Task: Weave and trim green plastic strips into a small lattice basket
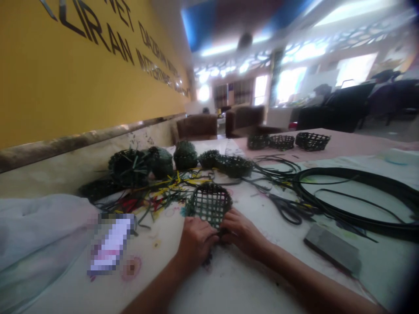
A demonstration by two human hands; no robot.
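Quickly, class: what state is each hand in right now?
Left hand: closed, holding the dark-green woven basket.
Right hand: closed, holding the same basket.

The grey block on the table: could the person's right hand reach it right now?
Likely yes: the grey block lies uncovered beside the right forearm, though the right hand would first have to leave the woven basket.
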